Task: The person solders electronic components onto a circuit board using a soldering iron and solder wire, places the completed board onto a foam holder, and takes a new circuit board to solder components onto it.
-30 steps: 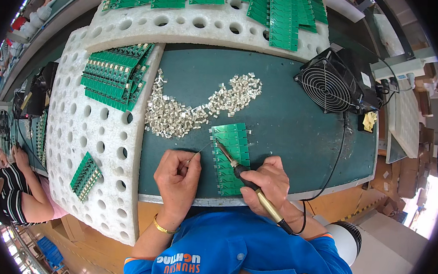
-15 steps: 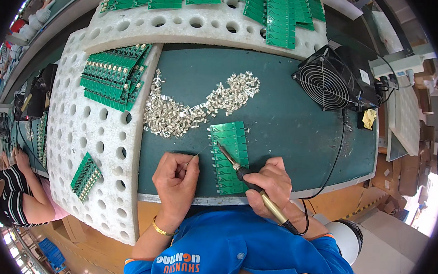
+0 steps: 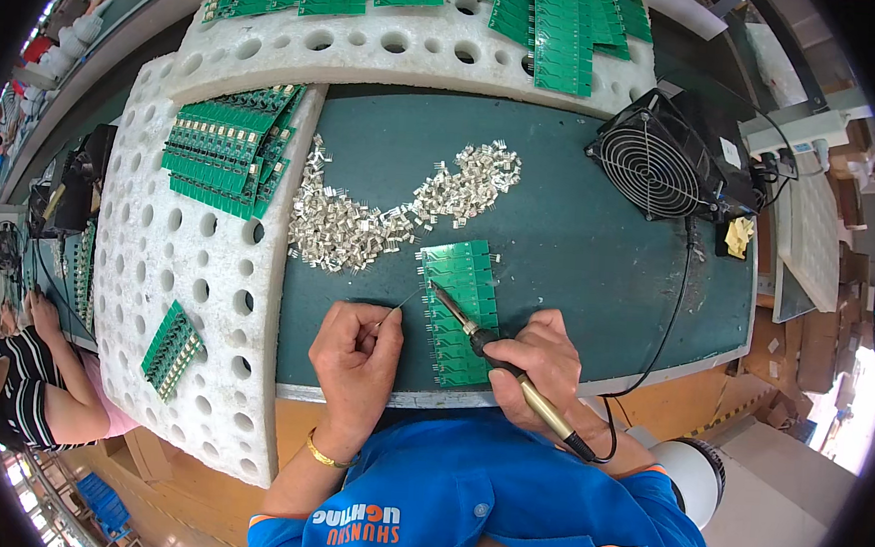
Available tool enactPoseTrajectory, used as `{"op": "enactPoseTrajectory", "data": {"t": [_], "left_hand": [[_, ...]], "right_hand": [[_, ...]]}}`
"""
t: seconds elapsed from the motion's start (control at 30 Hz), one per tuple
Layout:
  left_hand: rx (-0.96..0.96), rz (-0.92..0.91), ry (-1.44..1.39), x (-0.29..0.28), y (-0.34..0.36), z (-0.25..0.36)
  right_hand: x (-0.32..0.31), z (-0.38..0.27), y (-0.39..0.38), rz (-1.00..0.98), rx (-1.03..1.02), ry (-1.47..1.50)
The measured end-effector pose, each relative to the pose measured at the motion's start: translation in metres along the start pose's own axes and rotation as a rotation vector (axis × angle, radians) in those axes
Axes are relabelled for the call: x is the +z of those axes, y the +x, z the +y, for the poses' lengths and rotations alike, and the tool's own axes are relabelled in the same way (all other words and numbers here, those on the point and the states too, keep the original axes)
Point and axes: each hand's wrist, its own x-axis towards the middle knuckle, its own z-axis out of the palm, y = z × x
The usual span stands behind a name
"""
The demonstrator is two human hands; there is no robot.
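Note:
A green circuit board panel (image 3: 467,300) lies lengthwise before me on the dark green bench mat. My right hand (image 3: 540,365) is closed round a soldering iron (image 3: 533,395), whose tip meets the panel's left side near its upper part. Between the thumb and fingers of my left hand (image 3: 357,354) is a thin solder wire (image 3: 400,306), reaching up toward that tip. Small white connectors with metal pins (image 3: 345,230) are heaped just beyond the panel, to the left.
White foam trays with round holes (image 3: 225,306) stand left and at the back, holding stacks of green boards (image 3: 230,150). A black fan (image 3: 654,166) sits at the back right; the iron's cable (image 3: 679,288) crosses the right side. Another person (image 3: 45,380) works at far left.
Almost nothing differs. My left hand and the solder wire have shifted very slightly to the right; the iron's tip stays at the panel's left side.

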Motion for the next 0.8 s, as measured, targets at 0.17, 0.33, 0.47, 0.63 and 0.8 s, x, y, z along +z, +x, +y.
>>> {"op": "enactPoseTrajectory", "data": {"t": [0.17, 0.33, 0.47, 0.63, 0.8], "left_hand": [[0.002, 0.005, -0.004, 0.0012, 0.0014, 0.0014], [-0.003, 0.003, 0.002, 0.0015, 0.0018, -0.0012], [0.014, 0.004, 0.020, 0.0010, 0.0015, -0.0021], [0.012, 0.000, 0.022, 0.0013, 0.0023, -0.0021], [0.004, 0.001, 0.019, 0.0020, 0.0023, -0.0029]], "right_hand": [[-0.0010, 0.0001, 0.0018, -0.007, 0.002, -0.003], [-0.0008, 0.0004, 0.0024, -0.012, 0.002, -0.007], [0.0002, 0.0011, 0.0031, -0.006, 0.003, -0.011], [0.0002, 0.0004, 0.0032, 0.001, 0.007, -0.012], [-0.0004, 0.0008, 0.0038, -0.010, 0.011, -0.006]]}}
